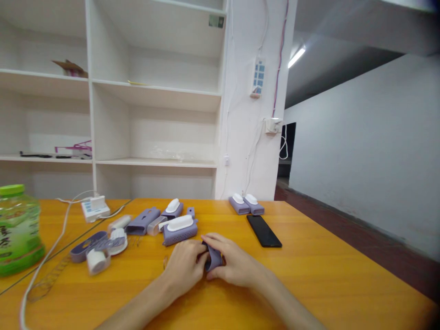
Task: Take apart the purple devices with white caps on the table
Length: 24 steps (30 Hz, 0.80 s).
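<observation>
Sitting at about 9 o'clock from the purple piece [215, 260] is a green-lidded jar [18, 233], then loose purple and white parts [96, 262]. White-topped casings [180, 237] are around 10–11. Left hand's [185, 263] fingers are bunched at the piece's opening, can't tell if they're gripping. Right hand [237, 261] is curled round it, holding it between both hands. Two more casings [256, 210] at 1, black phone [264, 231] at 2.

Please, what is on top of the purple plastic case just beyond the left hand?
A white oval piece sits on the purple plastic case; what lies beneath it is hidden.
</observation>
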### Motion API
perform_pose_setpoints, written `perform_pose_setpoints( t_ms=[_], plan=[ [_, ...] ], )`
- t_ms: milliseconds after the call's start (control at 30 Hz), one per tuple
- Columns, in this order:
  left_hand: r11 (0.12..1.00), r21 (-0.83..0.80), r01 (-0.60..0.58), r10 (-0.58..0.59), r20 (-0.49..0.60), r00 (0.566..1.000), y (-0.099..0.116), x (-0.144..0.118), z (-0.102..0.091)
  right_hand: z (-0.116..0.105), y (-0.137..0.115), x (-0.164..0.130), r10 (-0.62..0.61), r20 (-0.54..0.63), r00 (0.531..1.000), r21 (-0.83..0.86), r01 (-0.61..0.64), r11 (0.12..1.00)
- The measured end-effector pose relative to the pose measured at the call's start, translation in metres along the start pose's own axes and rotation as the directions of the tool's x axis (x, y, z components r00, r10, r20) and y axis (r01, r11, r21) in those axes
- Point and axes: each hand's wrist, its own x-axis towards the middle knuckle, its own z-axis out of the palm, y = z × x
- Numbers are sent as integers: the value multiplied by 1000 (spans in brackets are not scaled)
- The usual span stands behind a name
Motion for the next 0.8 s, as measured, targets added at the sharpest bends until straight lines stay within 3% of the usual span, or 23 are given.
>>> perform_pose_setpoints(
  t_ms=[133, 267, 367, 567, 700, 800],
  plan=[
    [1000, 13, 17, -17, 37, 999, 1, 1, -1, 2, -2, 2, 15, -19, 1000, 21, -14, 1000],
    [966, 188, -179, 176, 37, 984, 4, 1, -4, 0, 7, 0, 52, -9, 999, 72, -51, 996],
    [928, 272, -255, 254, 37, 966, -1, 1, -12, -10, 26, -8, 142, -40, 989, -13, -142, 990],
    [972, 206, -115, 123, -27, 992, -28, 2, -26, -23, 47, -20, 209, -194, 959, -68, -225, 972],
    [950, 303, -70, 69, 14, 998, -36, 2, -14, -8, 32, -13, 151, -169, 974, -117, -172, 978],
    [944, 325, -61, 75, -32, 997, -31, 0, -9, 6, 22, -9, 140, -139, 980, -135, -158, 978]
  ],
)
